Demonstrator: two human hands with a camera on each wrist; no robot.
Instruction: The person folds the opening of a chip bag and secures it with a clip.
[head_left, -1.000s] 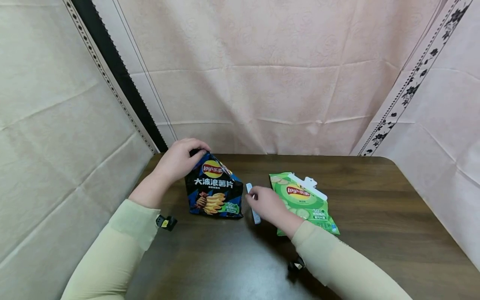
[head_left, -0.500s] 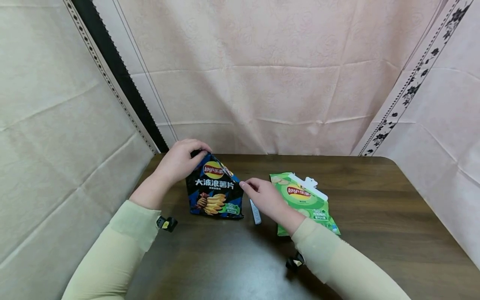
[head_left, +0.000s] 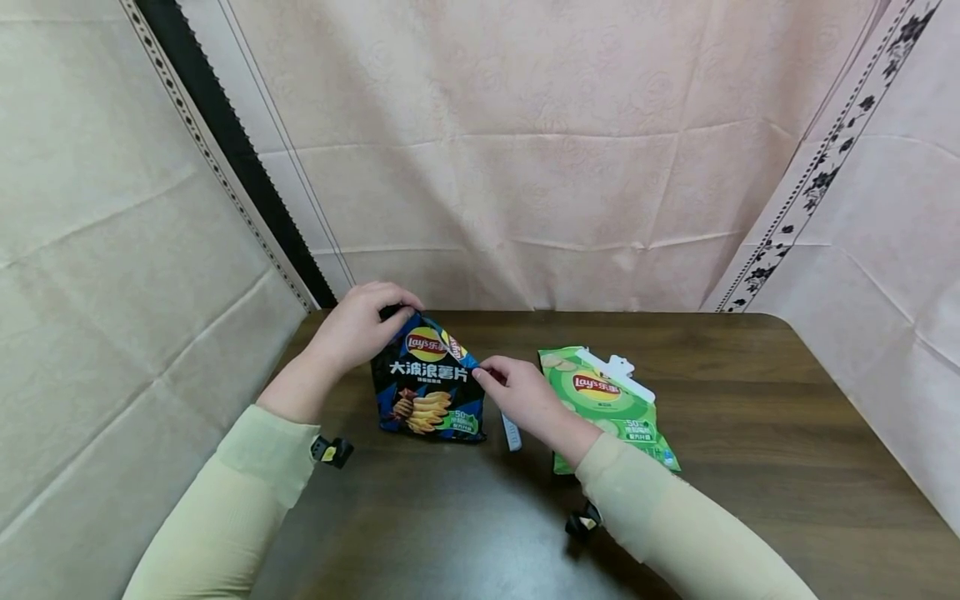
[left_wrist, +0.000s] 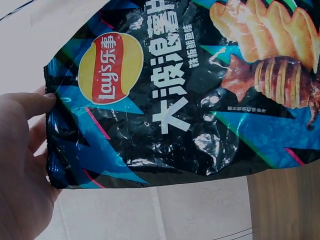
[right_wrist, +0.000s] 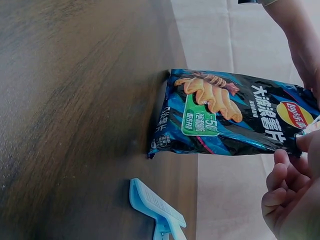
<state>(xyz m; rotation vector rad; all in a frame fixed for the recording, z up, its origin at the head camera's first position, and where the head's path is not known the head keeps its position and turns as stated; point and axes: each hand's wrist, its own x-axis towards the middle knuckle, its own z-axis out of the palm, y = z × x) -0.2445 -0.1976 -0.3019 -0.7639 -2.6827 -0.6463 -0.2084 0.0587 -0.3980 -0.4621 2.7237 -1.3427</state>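
From my station, the left hand (head_left: pixel 360 327) pinches the black bag (head_left: pixel 429 396) by its top. The bag stands on the bench (head_left: pixel 420 525), likely light, slick, crushable; I'd hold only its edges. The right hand (head_left: pixel 528 402) pinches its right side.

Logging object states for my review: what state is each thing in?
Black Lay's chip bag: held upright; whether opened, unclear.
Green Lay's chip bag: lying on the wooden table, clipped.
White clip: fastened across green bag's edge.
Blue clip: lying on the table, unattached.
Left hand: pinching the black bag's top.
Right hand: pinching the same bag's right corner.
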